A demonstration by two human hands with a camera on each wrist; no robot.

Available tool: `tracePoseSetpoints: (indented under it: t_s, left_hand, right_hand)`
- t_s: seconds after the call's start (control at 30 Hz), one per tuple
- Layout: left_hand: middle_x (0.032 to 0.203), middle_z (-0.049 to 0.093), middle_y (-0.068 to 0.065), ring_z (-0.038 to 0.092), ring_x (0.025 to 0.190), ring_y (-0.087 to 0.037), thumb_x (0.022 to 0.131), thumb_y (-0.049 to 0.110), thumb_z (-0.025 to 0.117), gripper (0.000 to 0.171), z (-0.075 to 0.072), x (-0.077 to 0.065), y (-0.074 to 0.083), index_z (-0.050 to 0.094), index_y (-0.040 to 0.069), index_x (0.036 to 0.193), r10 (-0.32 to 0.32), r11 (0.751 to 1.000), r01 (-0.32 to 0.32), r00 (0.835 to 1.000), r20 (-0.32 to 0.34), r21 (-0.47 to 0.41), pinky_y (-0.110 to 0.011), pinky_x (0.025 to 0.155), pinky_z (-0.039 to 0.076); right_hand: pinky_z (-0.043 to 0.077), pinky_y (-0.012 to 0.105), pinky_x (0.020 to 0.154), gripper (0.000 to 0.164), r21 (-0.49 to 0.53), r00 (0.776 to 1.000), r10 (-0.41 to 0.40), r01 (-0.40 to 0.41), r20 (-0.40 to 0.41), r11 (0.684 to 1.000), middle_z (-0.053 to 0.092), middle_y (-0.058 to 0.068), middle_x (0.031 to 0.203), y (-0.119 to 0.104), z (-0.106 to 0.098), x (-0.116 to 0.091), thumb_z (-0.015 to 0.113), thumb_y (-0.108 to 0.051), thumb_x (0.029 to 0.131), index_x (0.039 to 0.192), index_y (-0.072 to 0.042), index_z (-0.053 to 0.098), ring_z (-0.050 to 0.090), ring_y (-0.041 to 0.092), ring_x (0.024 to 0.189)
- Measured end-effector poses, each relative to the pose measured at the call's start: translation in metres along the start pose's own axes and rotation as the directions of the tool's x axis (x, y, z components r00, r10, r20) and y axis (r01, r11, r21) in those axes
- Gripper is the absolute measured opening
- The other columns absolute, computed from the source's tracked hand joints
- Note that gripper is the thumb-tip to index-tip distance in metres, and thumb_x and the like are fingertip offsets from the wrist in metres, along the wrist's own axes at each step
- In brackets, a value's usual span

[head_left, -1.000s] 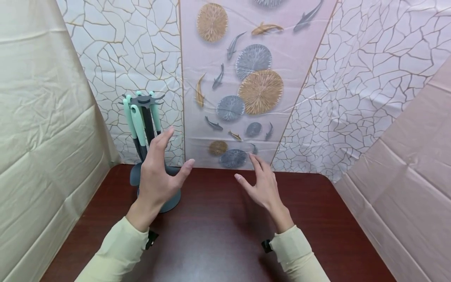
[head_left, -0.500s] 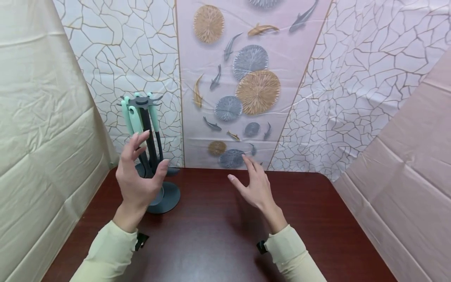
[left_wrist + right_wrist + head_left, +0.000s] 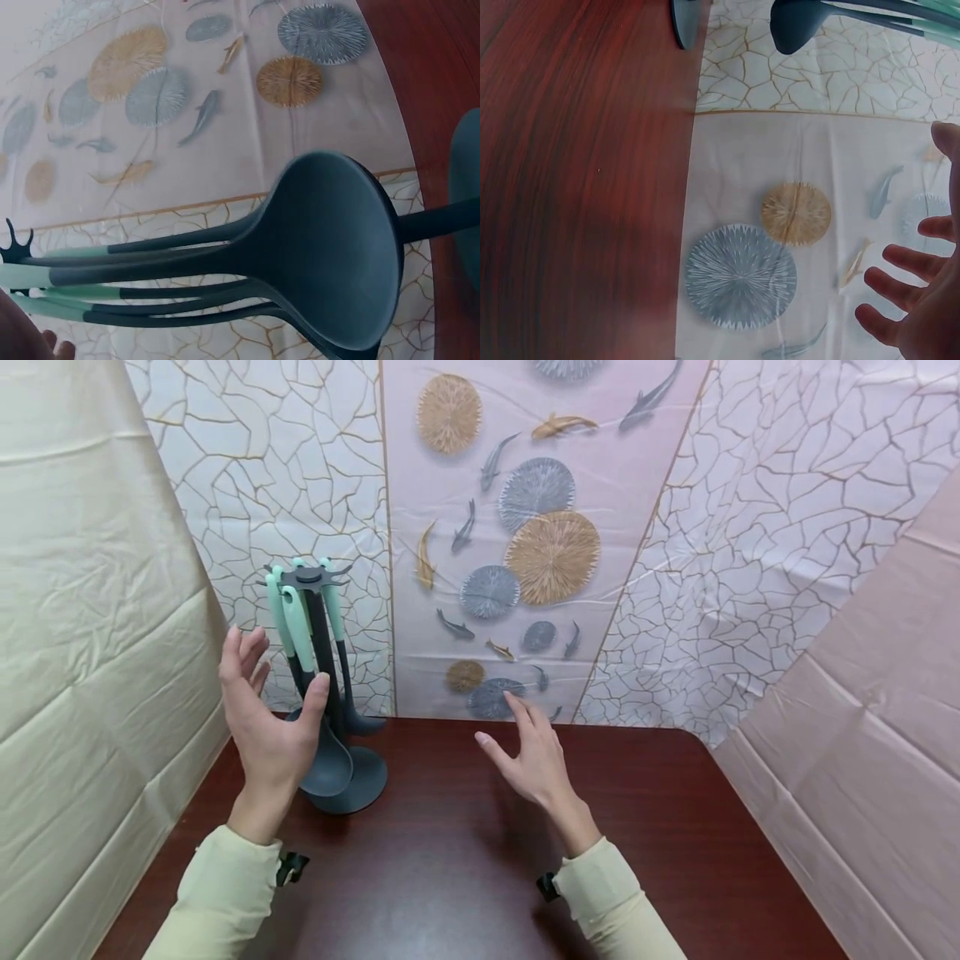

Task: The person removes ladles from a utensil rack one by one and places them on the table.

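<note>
At the table's back left stands a dark utensil stand (image 3: pixel 309 577), hung with several utensils that have mint-green handles. A dark ladle (image 3: pixel 331 766) faces the front of it; in the left wrist view the ladle (image 3: pixel 330 247) fills the middle. My left hand (image 3: pixel 270 735) is raised in front of and left of the stand, thumb spread from the fingers, holding nothing. To the right, over the table's middle, my right hand (image 3: pixel 532 760) hovers with its fingers apart and nothing in it. Part of the right hand (image 3: pixel 926 292) shows at the edge of the right wrist view.
The stand's round base (image 3: pixel 363 785) sits on a dark red-brown table (image 3: pixel 450 860). A patterned cloth (image 3: pixel 487 527) hangs behind the table. Plain cloth walls (image 3: pixel 90 652) close in the left and right sides.
My left hand has moved left, from in front of the stand to its left side, uncovering the ladle. The right hand has drifted slightly left. The stand has stayed in place.
</note>
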State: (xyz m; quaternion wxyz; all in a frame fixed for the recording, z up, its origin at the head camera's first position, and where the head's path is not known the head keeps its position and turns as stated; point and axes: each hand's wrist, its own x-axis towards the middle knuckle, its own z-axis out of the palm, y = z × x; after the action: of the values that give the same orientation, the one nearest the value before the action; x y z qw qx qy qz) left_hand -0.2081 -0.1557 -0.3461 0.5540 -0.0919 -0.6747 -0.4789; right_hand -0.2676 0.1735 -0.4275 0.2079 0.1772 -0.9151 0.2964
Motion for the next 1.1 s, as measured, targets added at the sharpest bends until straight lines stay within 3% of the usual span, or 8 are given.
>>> tracePoseSetpoints:
  t_s: [0.1,0.23,0.4,0.63,0.97,1.1]
  left_hand:
    - [0.158,0.048,-0.015,0.045,0.147,-0.026,0.091,0.036,0.077,0.092,-0.002,0.0,-0.013,0.03,0.011,0.166,-0.07,0.997,0.069,0.997,0.044,0.025,-0.044,0.12,0.038]
    - [0.162,0.044,-0.003,0.043,0.148,-0.02,0.092,0.04,0.079,0.094,-0.003,0.001,-0.03,0.027,0.025,0.169,-0.141,0.989,0.136,0.985,0.097,0.059,-0.048,0.121,0.037]
    - [0.165,0.04,-0.002,0.042,0.149,-0.023,0.095,0.043,0.076,0.092,-0.002,0.006,-0.035,0.022,0.034,0.169,-0.222,0.974,0.21,0.959,0.176,0.081,-0.055,0.122,0.034]
    - [0.165,0.04,-0.006,0.044,0.149,-0.029,0.096,0.046,0.075,0.094,0.002,0.011,-0.035,0.018,0.036,0.17,-0.325,0.945,0.309,0.92,0.219,0.104,-0.054,0.121,0.036]
    - [0.164,0.041,-0.01,0.047,0.145,-0.033,0.095,0.048,0.077,0.096,0.008,0.022,-0.029,0.016,0.043,0.169,-0.368,0.93,0.355,0.897,0.245,0.096,-0.059,0.118,0.038]
    - [0.166,0.039,-0.007,0.048,0.144,-0.036,0.095,0.051,0.075,0.095,0.01,0.029,-0.024,0.015,0.044,0.169,-0.391,0.92,0.38,0.885,0.254,0.092,-0.065,0.113,0.042]
  right_hand:
    - [0.042,0.065,0.11,0.082,0.01,1.0,-0.004,0.004,0.005,1.0,0.047,0.011,0.159,-0.002,0.001,0.002,0.062,-0.067,0.098,0.166,-0.028,0.036,0.046,0.035,0.145]
    - [0.043,0.065,0.109,0.083,0.046,1.0,-0.006,0.005,0.022,0.999,0.047,0.009,0.16,-0.008,0.002,0.004,0.061,-0.068,0.098,0.166,-0.028,0.036,0.046,0.034,0.145]
    - [0.044,0.063,0.11,0.082,0.092,0.999,-0.006,0.003,0.033,0.996,0.047,0.007,0.159,-0.015,0.005,0.007,0.061,-0.067,0.098,0.166,-0.028,0.037,0.047,0.031,0.145]
    - [0.042,0.06,0.113,0.076,0.172,0.999,-0.031,0.026,0.026,0.985,0.05,0.003,0.157,-0.027,0.01,0.012,0.061,-0.064,0.1,0.164,-0.028,0.041,0.049,0.028,0.144]
    - [0.045,0.052,0.111,0.065,0.336,0.99,-0.139,0.13,0.001,0.933,0.057,0.002,0.151,-0.057,0.011,0.036,0.065,-0.053,0.102,0.159,-0.026,0.048,0.054,0.023,0.137]
    - [0.047,0.047,0.11,0.066,0.364,0.985,-0.17,0.155,0.007,0.918,0.057,-0.005,0.15,-0.07,0.011,0.046,0.065,-0.053,0.101,0.158,-0.024,0.049,0.054,0.018,0.136]
